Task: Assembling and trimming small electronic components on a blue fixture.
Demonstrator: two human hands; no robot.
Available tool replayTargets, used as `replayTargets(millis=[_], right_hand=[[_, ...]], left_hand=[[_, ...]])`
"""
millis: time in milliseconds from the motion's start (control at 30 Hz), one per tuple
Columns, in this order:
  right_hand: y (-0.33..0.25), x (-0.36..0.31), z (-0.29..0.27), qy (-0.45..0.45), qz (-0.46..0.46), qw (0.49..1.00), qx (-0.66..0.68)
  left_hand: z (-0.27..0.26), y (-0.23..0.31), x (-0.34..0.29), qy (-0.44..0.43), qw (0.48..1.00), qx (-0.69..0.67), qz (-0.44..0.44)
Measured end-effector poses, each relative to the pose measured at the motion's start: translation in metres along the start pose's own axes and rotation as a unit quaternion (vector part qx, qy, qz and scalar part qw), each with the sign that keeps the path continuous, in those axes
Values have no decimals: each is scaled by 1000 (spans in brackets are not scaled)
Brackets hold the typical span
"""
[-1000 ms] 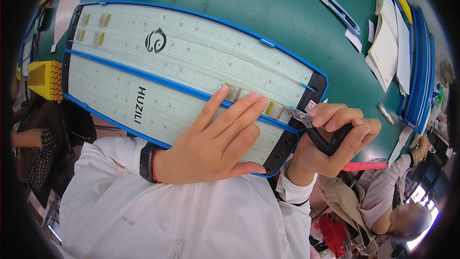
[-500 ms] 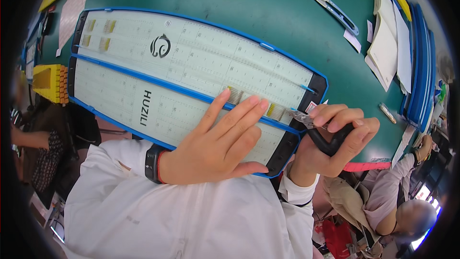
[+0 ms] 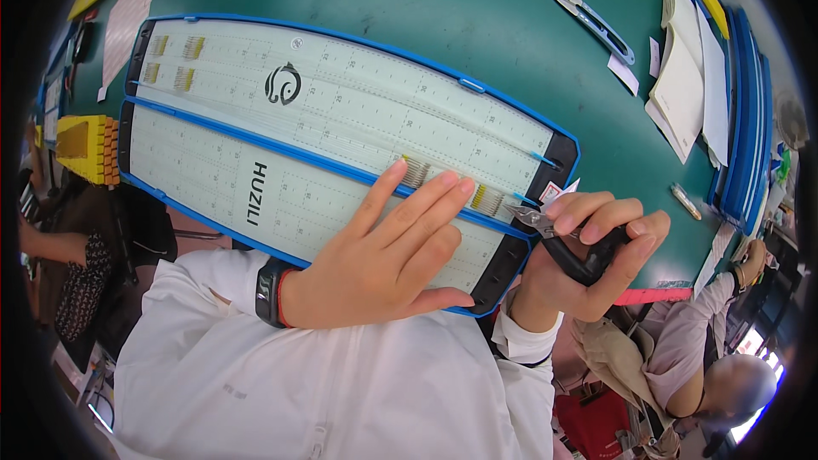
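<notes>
A long, narrow case (image 3: 192, 153) with a blue frame, black ends and pale printed panels lies open across the table in front of me. My left hand (image 3: 379, 260) rests palm down on its right half, fingers stretched out and spread, the tips beside a small comb-like row of fine pins (image 3: 415, 172) with a yellow edge. A similar pin row (image 3: 487, 198) sits just right of those fingertips. My right hand (image 3: 550, 281) grips black-handled pliers (image 3: 530, 217). Their metal jaws point left, close to the thin blue strip end near the case's right end.
Thread snips (image 3: 596, 24) lie on the green table (image 3: 477, 0) at the far right, near loose papers (image 3: 682, 85) and stacked blue trays (image 3: 745, 128). Yellow blocks (image 3: 85, 149) stand left of the case. Other people (image 3: 682, 349) sit at both sides.
The pliers and my right hand have shifted slightly left, their jaws a little nearer the right pin row. My left hand stays nearly in place.
</notes>
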State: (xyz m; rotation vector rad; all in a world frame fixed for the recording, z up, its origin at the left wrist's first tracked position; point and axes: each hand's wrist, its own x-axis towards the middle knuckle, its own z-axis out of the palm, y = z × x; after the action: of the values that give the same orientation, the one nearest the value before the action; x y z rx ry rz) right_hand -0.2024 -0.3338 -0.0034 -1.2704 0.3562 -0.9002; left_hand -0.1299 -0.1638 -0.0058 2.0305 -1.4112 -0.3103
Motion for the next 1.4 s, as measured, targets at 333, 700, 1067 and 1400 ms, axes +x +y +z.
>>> replayTargets(millis=[333,700,1067,1400], right_hand=[[-1,-2,-1,-8,14,1000,17],[-1,-2,-2,-13,21,999,29],[-3,-5,1,-49,24,998,35],[-36,20,-50,-152,-114,811,-554]], left_hand=[[0,1,-2,-8,1000,2,-5],[1,1,-1,-9,1000,5,-7],[-3,1,-5,-2,1000,-6,-1],[-49,-23,-34,-79,988,126,-39]])
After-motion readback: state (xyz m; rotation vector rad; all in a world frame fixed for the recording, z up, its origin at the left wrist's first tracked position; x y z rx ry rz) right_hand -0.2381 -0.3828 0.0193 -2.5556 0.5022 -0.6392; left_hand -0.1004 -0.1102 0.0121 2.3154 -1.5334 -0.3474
